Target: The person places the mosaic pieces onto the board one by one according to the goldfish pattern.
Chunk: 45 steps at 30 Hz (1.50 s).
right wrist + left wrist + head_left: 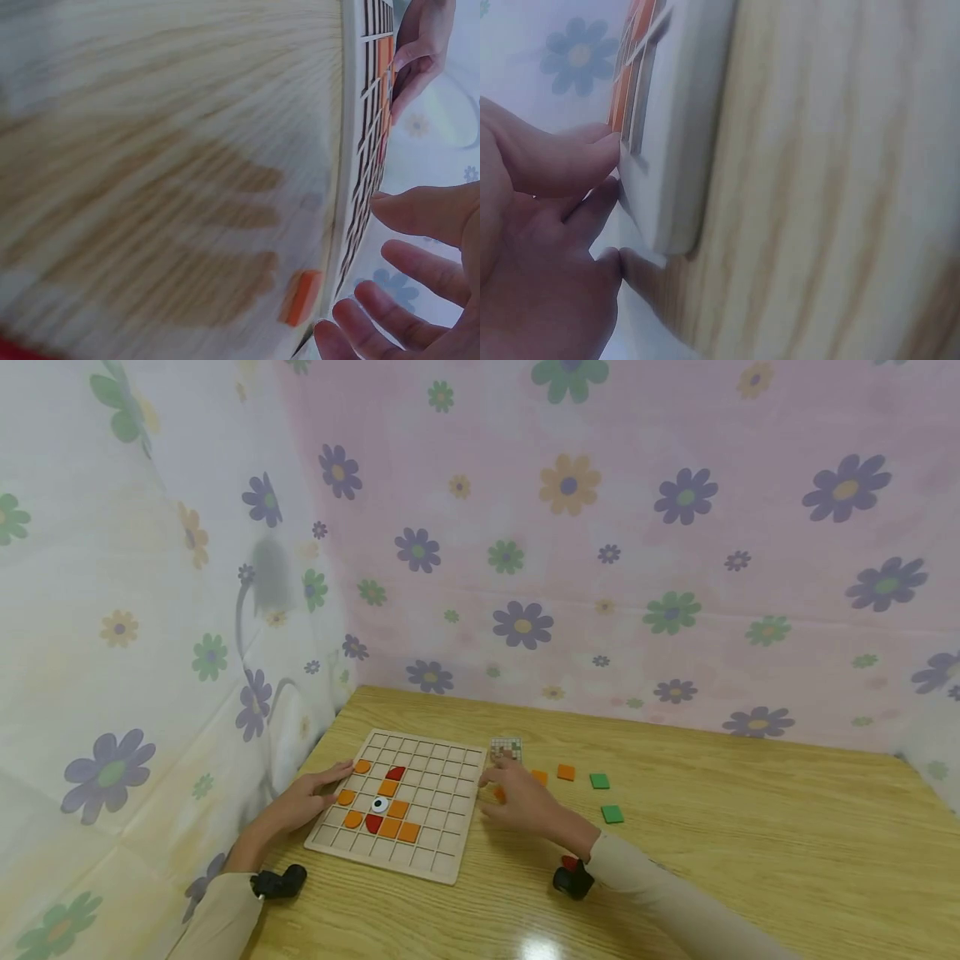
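Observation:
A wooden grid board lies on the table. On it are three orange round pieces, several orange square tiles, two red curved pieces and a white eye piece. My left hand rests at the board's left edge, thumb and fingers apart; the left wrist view has the thumb touching the rim. My right hand hovers by the right edge with fingers spread and nothing between them. Partly hidden below it is a loose orange tile, seen as an orange tile in the right wrist view.
A small grid-patterned card lies beyond the right hand. To its right are another orange tile and two green tiles on the wooden table. Flowered cloth hangs behind and at the left.

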Tool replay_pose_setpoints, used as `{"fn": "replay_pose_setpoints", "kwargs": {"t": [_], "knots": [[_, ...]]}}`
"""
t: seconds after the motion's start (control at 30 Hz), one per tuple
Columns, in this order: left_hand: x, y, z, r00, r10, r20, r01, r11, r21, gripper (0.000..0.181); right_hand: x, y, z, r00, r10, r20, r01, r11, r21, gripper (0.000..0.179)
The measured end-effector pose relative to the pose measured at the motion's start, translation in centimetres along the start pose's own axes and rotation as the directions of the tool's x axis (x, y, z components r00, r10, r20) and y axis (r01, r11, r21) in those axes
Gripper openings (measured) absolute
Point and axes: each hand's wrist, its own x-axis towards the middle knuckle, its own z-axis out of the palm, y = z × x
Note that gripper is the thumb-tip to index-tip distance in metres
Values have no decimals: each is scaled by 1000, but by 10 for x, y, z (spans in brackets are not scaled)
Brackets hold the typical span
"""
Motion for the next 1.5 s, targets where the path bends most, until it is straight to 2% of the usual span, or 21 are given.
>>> {"fn": "replay_pose_setpoints", "kwargs": {"t": [0.23,0.33,0.63,0.8,0.93,1.17,1.5], "knots": [[0,2,0,1000,-23,0,23,1000,-12,53,-12,8,-2,996,83,-12,-83,996,14,28],[0,3,0,1000,-13,2,13,1000,-19,52,-15,11,-2,994,108,-28,-107,994,35,28],[0,5,0,1000,-14,4,15,999,-36,53,-12,19,1,983,159,-93,-152,985,78,20],[0,5,0,1000,-6,8,7,999,-34,53,-8,23,5,980,141,-140,-127,987,103,15],[-1,4,1,1000,3,1,-3,999,-42,52,-5,26,5,982,121,-144,-107,989,101,12],[-1,3,3,1000,-13,6,13,999,-31,52,-2,27,4,985,123,-118,-113,990,87,16],[-1,2,2,999,-43,10,43,998,-43,53,-2,22,3,994,80,-76,-76,996,53,14]]}}
